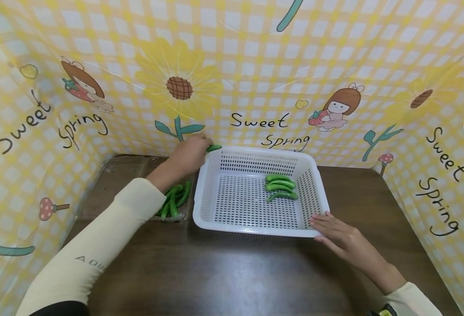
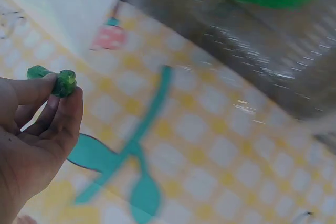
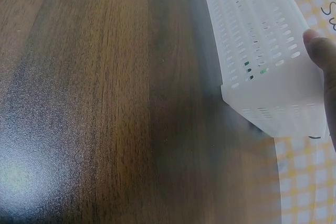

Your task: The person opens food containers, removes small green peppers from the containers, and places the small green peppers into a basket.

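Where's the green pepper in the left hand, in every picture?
Head: the green pepper sticks out of the left hand, by the back left corner of the white basket.
Left wrist: left side, just above the middle, pinched in the fingers.
Right wrist: perhaps the scrap of green at top right; too small to be sure.
Shared landmark: yellow checked cloth.

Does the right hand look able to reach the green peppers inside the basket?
Probably yes: the right hand rests on the white plastic basket at its near right corner, and the green peppers lie uncovered toward that side.
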Demonstrator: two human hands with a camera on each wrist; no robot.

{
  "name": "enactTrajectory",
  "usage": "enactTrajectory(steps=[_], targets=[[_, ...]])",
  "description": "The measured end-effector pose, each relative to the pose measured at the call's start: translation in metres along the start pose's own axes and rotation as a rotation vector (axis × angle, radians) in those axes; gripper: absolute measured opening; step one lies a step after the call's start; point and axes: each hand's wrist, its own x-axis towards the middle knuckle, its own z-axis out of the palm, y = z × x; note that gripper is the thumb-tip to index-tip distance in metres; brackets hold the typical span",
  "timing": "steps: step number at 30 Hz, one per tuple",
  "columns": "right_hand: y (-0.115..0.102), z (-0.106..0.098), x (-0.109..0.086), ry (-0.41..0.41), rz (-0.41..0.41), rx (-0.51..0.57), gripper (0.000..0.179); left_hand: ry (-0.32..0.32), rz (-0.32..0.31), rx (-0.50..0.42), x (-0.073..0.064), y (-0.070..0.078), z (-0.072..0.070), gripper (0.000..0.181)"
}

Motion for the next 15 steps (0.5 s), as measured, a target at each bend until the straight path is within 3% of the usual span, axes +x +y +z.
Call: enactTrajectory(steps=[5, 15], targets=[[-0.001, 0.000, 0.001, 0.004, -0.015, -0.003, 0.037, -0.031, 0.064, 0.013, 0.020, 0.041, 0.007, 0.029], [-0.001, 0.001, 0.000, 0.007, -0.002, -0.009, 0.039, -0.192, 0.170, 0.106, 0.057, 0.112, 0.041, 0.026]])
